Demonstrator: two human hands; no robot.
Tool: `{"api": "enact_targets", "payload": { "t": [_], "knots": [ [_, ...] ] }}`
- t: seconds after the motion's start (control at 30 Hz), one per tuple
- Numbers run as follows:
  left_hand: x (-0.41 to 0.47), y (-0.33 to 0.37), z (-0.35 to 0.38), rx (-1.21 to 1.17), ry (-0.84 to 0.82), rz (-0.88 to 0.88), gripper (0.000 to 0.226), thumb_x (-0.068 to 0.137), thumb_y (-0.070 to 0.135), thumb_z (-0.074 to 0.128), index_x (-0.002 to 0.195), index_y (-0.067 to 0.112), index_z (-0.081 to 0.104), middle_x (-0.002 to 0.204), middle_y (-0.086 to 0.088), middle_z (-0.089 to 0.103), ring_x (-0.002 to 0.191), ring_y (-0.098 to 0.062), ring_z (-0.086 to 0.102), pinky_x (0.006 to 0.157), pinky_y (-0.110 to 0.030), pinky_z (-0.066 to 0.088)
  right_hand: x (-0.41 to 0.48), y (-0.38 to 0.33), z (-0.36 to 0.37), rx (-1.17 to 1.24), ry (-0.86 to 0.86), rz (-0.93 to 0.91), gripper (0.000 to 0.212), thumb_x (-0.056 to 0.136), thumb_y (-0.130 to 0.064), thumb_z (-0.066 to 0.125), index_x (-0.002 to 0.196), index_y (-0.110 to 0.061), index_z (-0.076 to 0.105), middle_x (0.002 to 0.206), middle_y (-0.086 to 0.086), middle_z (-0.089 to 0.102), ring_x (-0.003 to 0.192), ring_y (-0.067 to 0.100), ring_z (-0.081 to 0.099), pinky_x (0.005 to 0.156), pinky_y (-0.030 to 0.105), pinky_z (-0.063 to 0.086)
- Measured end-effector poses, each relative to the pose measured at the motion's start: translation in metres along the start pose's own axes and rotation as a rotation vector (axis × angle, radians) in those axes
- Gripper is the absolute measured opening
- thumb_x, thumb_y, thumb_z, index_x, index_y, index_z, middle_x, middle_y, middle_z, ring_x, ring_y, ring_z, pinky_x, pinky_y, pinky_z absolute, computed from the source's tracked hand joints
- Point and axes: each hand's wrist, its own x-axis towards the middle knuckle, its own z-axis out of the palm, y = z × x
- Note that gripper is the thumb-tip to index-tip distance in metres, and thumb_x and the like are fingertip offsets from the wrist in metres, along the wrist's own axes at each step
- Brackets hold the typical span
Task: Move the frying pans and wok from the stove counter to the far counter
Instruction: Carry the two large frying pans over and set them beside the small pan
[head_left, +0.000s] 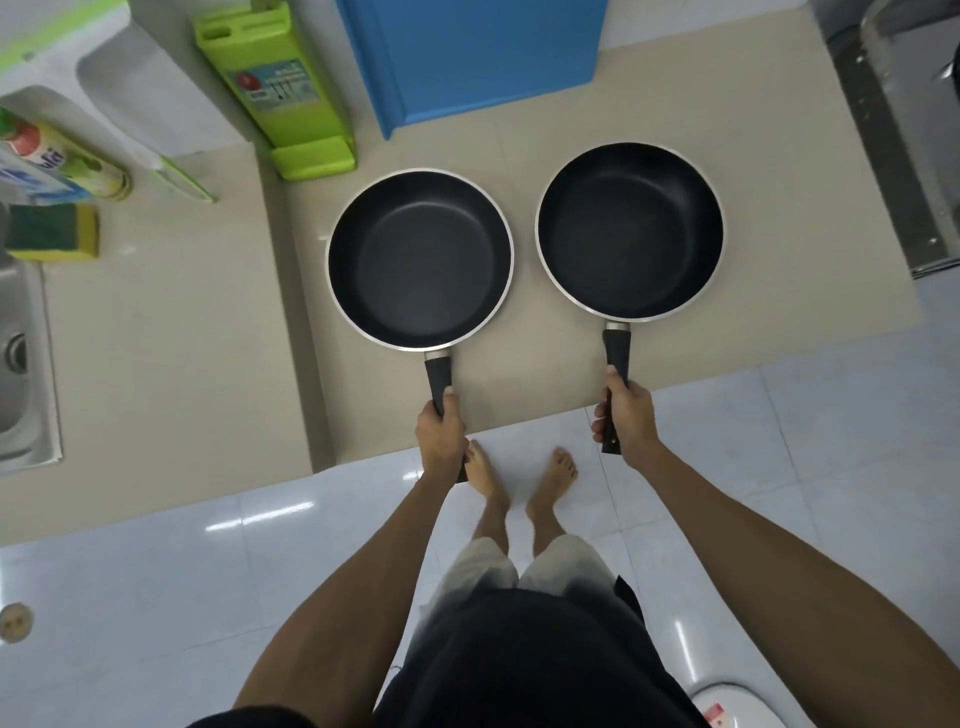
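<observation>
My left hand (441, 434) is wrapped tight around the black handle of the left pan (420, 258), fingers fully curled, thumb lying along the top. My right hand (623, 413) grips the handle of the right pan (630, 230) the same way, with the handle's end poking out below my palm. Both pans are over the beige counter (171, 338), side by side and close together without touching; I cannot tell whether their bases rest on it.

The bottle (57, 163) lying at the far left carries a colourful label, but its lettering is too blurred for me to read. The sticker on the green knife block (275, 88) is unreadable too. A yellow-and-green sponge (52, 231) sits just beside the steel sink (23, 358). A blue panel (467, 57) stands behind the pans. Below the counter edge is glossy white floor tile (156, 597), with my bare feet (519, 480) on it.
</observation>
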Motion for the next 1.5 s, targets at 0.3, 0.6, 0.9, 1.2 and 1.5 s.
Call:
{"api": "enact_targets", "payload": {
  "t": [0.3, 0.6, 0.9, 1.2, 1.5],
  "knots": [
    [-0.011, 0.008, 0.004, 0.103, 0.077, 0.12, 0.055, 0.101, 0.052, 0.042, 0.093, 0.0, 0.057, 0.082, -0.018, 0.059, 0.082, -0.047, 0.063, 0.073, -0.062, 0.057, 0.006, -0.012, -0.003, -0.054, -0.003, -0.037, 0.043, 0.093, -0.044, 0.056, 0.07, -0.008, 0.051, 0.049, 0.008, 0.051, 0.038, 0.022, 0.049, 0.041, 0.029, 0.045],
    [-0.052, 0.039, -0.015, 0.09, 0.104, 0.174, 0.048, 0.101, 0.052, 0.044, 0.084, 0.008, 0.054, 0.076, -0.017, 0.055, 0.058, -0.027, 0.055, 0.047, -0.035, 0.052, -0.021, -0.041, -0.04, -0.22, -0.018, -0.2, 0.026, 0.098, -0.029, 0.057, 0.081, -0.01, 0.049, 0.057, 0.007, 0.047, 0.041, 0.018, 0.045, 0.039, 0.028, 0.041],
    [-0.093, 0.081, -0.042, -0.213, 0.092, 0.212, 0.029, 0.103, 0.032, 0.044, 0.085, 0.01, 0.05, 0.066, -0.005, 0.046, 0.04, -0.011, 0.038, 0.035, -0.023, 0.035, -0.046, -0.123, -0.078, -0.276, -0.203, -0.376, 0.022, 0.093, -0.025, 0.064, 0.078, -0.014, 0.052, 0.045, -0.003, 0.048, 0.033, 0.013, 0.042, 0.035, 0.025, 0.037],
    [-0.117, 0.085, -0.147, -0.365, 0.286, 0.271, 0.028, 0.098, 0.027, 0.046, 0.077, 0.01, 0.046, 0.062, -0.005, 0.046, 0.036, -0.013, 0.036, 0.034, -0.022, 0.031, -0.092, -0.172, -0.011, -0.407, -0.338, -0.573, 0.024, 0.088, -0.03, 0.065, 0.076, -0.014, 0.053, 0.046, -0.002, 0.05, 0.034, 0.014, 0.044, 0.036, 0.026, 0.038],
    [-0.133, 0.02, -0.297, -0.54, 0.547, 0.232, 0.027, 0.1, 0.03, 0.043, 0.086, 0.009, 0.052, 0.072, -0.005, 0.055, 0.042, -0.013, 0.04, 0.035, -0.023, 0.035, -0.178, -0.147, 0.142, -0.534, -0.521, -0.676, 0.024, 0.093, -0.025, 0.064, 0.078, -0.012, 0.051, 0.044, -0.002, 0.045, 0.031, 0.013, 0.04, 0.034, 0.024, 0.035]
  ]
}}
